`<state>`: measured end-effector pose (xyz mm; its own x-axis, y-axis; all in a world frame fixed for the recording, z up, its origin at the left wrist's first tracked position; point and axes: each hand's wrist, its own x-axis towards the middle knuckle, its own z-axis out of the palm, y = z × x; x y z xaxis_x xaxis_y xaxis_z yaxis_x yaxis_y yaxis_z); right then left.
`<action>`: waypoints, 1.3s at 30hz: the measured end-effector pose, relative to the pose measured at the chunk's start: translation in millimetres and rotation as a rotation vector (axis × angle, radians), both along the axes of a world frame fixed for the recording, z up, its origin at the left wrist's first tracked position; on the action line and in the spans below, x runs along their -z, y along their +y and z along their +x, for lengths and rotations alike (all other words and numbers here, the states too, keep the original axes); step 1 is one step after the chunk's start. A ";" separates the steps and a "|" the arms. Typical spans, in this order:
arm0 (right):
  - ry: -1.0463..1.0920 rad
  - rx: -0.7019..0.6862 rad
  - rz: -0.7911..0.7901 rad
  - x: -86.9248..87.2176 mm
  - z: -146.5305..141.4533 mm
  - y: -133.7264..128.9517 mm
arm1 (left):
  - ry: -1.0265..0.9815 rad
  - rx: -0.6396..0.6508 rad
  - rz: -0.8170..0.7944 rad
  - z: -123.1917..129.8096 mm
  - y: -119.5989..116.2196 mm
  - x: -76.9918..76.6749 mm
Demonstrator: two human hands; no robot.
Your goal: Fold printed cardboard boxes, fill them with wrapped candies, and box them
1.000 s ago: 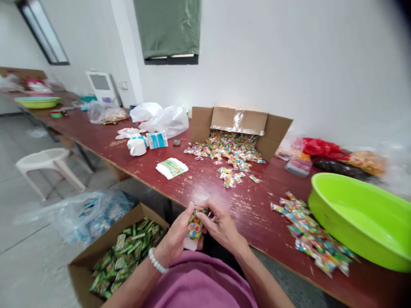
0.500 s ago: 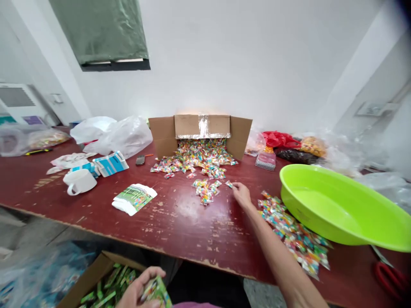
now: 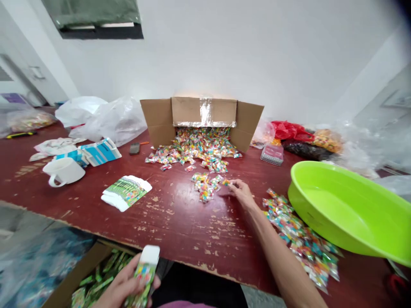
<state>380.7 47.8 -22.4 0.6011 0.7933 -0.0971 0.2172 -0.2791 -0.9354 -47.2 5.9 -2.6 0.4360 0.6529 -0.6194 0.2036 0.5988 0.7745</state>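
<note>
Fingers [image 3: 135, 285] of our left hand [image 3: 118, 292] are wrapping snugly around a slim carton [image 3: 146, 273] near the worktop's [image 3: 180, 231] front edge, just right of a cardboard box [image 3: 78, 262]. The carton is showing bright green, multicoloured print and a white end; its long axis is slanting up and slightly right, that white end pointing away from us. Farther right, beside a small candy cluster [image 3: 205, 188], our right hand [image 3: 242, 192] is pinching one orange-and-green wrapped candy [image 3: 226, 182] between closed fingertips, the candy lying roughly crosswise and pointing left. We are holding the right arm extended forward and leftward, a larger candy pile [image 3: 298, 235] and a lime-green basin [image 3: 337, 209] sitting to its right.
</note>
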 end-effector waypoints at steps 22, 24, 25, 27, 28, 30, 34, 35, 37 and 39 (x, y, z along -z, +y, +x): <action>0.130 -0.711 0.191 -65.2 -141.0 -68.3 | -0.394 0.056 0.083 80.5 -2.2 -27.1; 0.280 -0.583 0.136 -59.9 -141.3 -67.8 | -0.427 -0.039 0.029 81.9 -2.8 -28.1; 0.357 -0.544 0.112 -56.5 -143.1 -68.2 | -0.428 -0.076 0.008 82.5 -3.1 -28.6; 0.500 -0.528 0.097 -50.3 -150.9 -70.7 | -0.412 -0.120 -0.011 83.7 -4.0 -29.0; 0.565 -0.539 0.094 -48.3 -156.8 -72.4 | -0.401 -0.135 -0.005 84.3 -4.8 -28.6; 0.683 -0.584 0.081 -46.8 -170.1 -75.5 | -0.379 -0.181 0.038 86.1 -6.8 -26.8; 0.712 -0.643 0.103 -45.9 -189.3 -74.8 | -0.374 -0.277 0.135 91.5 -9.5 -23.9; 0.651 -0.631 0.147 -44.9 -190.9 -73.5 | -0.397 -0.281 0.125 92.7 -9.0 -24.4; 0.439 -0.598 0.266 -42.0 -190.1 -70.6 | -0.470 -0.266 0.034 94.0 -6.4 -26.6; 0.161 -0.615 0.400 -39.4 -186.1 -68.5 | -0.548 -0.251 -0.109 93.5 -2.2 -28.8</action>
<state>194.7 -20.7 17.0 0.0406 0.9748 0.2195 0.0766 0.2160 -0.9734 46.3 3.7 26.2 0.5510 0.7225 -0.4176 -0.3651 0.6587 0.6579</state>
